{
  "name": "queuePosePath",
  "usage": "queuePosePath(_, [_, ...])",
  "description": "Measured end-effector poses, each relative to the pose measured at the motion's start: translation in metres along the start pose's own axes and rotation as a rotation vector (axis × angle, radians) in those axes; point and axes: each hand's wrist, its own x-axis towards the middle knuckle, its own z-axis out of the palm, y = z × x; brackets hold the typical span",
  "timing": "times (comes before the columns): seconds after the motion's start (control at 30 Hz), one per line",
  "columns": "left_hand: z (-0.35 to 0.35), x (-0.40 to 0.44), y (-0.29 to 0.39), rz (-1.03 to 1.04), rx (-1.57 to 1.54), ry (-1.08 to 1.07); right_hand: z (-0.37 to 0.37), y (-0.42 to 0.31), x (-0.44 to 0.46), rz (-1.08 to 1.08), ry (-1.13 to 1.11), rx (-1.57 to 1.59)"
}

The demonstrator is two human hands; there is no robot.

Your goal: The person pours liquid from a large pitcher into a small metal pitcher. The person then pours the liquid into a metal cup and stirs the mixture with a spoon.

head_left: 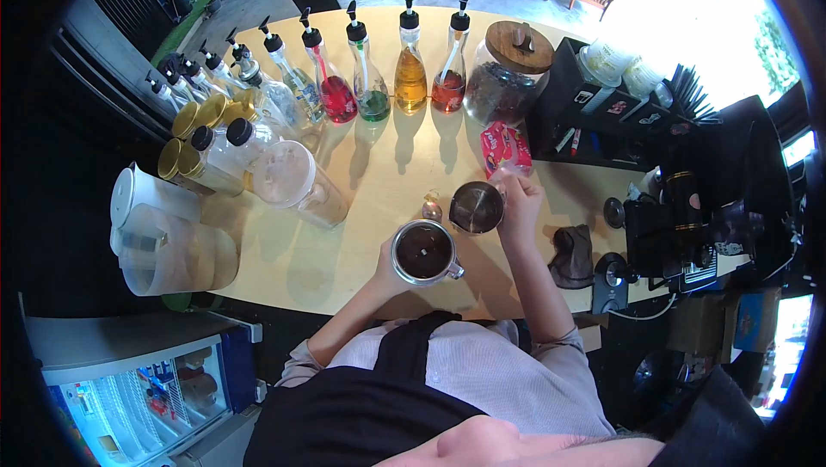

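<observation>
My left hand (391, 274) is wrapped round the left side of a clear glass mug (423, 252) of dark brown liquid, its handle pointing to the lower right. A small pale spot shows on the liquid. Just up and to the right, my right hand (519, 199) is closed on the handle side of a small pitcher (476, 207), which has a dark inside; its contents are hard to make out. Beside both vessels stands a small shiny glass object (432, 207), kind unclear. Behind my right hand lies a pink packet (505, 150).
Pump bottles of coloured syrup (411, 71) line the back edge. A wood-lidded jar (509, 71) and a black organiser (594, 97) stand at back right. Lidded tubs (297, 181) and plastic pitchers (168, 252) fill the left. A black machine (688, 209) stands right, near a dark cloth (571, 256).
</observation>
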Motion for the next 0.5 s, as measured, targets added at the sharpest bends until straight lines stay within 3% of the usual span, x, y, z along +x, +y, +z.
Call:
queuePosePath(0.3, [-0.001,-0.001,0.016,-0.061,-0.048,-0.006,-0.029,0.04,-0.009,0.026,0.299,0.109])
queuePosePath(0.5, [-0.004,-0.005,0.001,-0.068,-0.063,-0.024,-0.043,0.061,-0.008,0.0,0.318,0.154])
